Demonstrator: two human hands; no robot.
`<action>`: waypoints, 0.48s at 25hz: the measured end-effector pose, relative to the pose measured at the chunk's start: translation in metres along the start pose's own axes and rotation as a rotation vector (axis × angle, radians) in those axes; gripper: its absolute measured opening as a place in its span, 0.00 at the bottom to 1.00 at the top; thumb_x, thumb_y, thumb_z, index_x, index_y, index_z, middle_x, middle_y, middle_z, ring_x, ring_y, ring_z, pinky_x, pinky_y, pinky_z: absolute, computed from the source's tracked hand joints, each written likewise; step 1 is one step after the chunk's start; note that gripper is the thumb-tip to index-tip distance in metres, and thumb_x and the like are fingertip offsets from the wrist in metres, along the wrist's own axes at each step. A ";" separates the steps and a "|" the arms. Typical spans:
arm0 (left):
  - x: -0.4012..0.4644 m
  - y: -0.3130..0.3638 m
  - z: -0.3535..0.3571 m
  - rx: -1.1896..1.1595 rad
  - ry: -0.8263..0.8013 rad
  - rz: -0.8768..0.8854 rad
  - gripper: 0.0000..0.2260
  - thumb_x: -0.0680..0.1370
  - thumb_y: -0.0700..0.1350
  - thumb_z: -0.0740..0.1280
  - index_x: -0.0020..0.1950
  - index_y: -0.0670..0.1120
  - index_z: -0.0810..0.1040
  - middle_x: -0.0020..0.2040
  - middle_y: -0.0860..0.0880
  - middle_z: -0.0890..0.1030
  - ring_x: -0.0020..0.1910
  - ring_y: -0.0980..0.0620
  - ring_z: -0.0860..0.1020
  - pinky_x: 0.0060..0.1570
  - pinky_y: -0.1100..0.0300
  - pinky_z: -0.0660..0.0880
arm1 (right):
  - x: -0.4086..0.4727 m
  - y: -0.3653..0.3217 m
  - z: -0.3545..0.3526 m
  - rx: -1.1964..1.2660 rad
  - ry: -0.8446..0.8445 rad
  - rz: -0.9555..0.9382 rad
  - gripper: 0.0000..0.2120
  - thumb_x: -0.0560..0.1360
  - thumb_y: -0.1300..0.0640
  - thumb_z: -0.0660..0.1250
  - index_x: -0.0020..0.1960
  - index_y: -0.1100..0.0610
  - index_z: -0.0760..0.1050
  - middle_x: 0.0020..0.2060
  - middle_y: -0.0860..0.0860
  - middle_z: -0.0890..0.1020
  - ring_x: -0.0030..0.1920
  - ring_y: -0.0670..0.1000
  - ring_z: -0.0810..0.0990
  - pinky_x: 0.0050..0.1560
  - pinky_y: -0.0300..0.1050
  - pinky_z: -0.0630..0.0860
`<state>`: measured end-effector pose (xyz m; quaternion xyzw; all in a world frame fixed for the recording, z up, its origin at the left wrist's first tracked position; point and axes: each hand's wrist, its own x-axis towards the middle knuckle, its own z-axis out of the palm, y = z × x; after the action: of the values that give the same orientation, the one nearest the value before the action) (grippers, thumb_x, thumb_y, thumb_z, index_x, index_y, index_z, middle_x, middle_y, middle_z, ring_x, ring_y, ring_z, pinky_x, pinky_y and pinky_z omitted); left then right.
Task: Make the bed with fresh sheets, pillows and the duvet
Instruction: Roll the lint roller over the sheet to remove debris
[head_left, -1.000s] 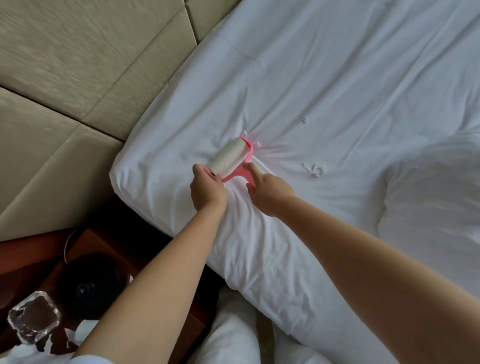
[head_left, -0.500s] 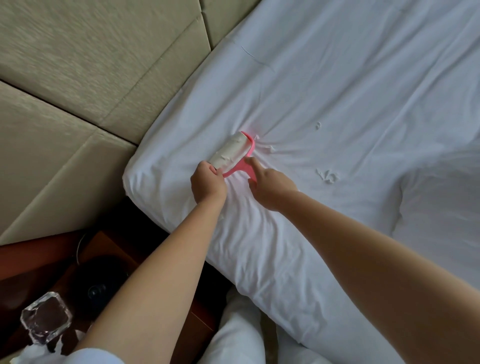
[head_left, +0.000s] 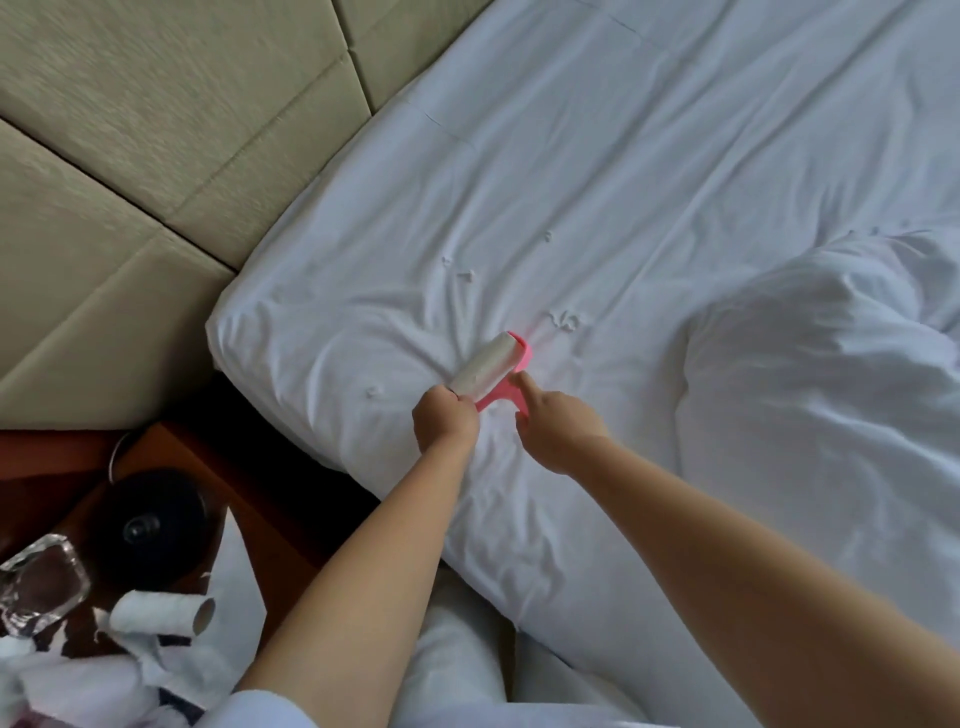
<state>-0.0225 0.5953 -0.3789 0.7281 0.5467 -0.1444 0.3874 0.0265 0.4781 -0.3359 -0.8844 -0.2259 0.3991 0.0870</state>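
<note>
A white fitted sheet (head_left: 597, 156) covers the mattress, wrinkled near its head corner. A pink lint roller (head_left: 491, 366) with a white sticky roll lies pressed on the sheet. My left hand (head_left: 444, 423) grips the near end of the roll. My right hand (head_left: 553, 428) holds the pink handle, index finger stretched along it. Small white paper scraps (head_left: 563, 319) dot the sheet beyond the roller. A bunched white duvet (head_left: 821, 364) lies at the right.
A padded beige headboard (head_left: 171, 130) fills the upper left. Beside the bed stands a wooden nightstand (head_left: 171, 452) with a black round object (head_left: 153, 525), a glass ashtray (head_left: 41, 579), a spent paper roll (head_left: 166, 616) and torn white sheets.
The view shifted, so the bed corner sits further left and the nightstand clutter shows. Both hands with the roller drew back toward the bed's edge, leaving several scraps beyond it.
</note>
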 end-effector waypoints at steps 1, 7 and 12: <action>-0.006 0.001 0.001 -0.010 0.014 -0.005 0.11 0.76 0.39 0.60 0.51 0.35 0.80 0.49 0.38 0.82 0.52 0.38 0.79 0.49 0.53 0.75 | -0.006 0.001 0.000 -0.017 0.015 -0.004 0.21 0.80 0.57 0.52 0.72 0.49 0.55 0.44 0.58 0.77 0.39 0.57 0.72 0.37 0.46 0.67; -0.017 -0.022 -0.025 -0.254 0.109 -0.113 0.13 0.76 0.42 0.60 0.48 0.37 0.82 0.45 0.40 0.84 0.49 0.40 0.81 0.51 0.52 0.77 | -0.022 -0.026 -0.002 -0.100 0.064 -0.146 0.18 0.82 0.55 0.52 0.71 0.51 0.56 0.45 0.58 0.77 0.38 0.58 0.71 0.36 0.47 0.66; -0.006 -0.064 -0.056 -0.424 0.100 -0.235 0.08 0.75 0.39 0.63 0.36 0.40 0.74 0.38 0.42 0.83 0.39 0.44 0.82 0.38 0.58 0.76 | -0.013 -0.064 0.028 -0.075 -0.042 -0.187 0.20 0.82 0.55 0.51 0.73 0.50 0.53 0.42 0.57 0.75 0.39 0.58 0.72 0.37 0.47 0.67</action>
<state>-0.0944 0.6375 -0.3641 0.5680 0.6643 -0.0343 0.4846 -0.0236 0.5273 -0.3246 -0.8536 -0.3240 0.3988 0.0860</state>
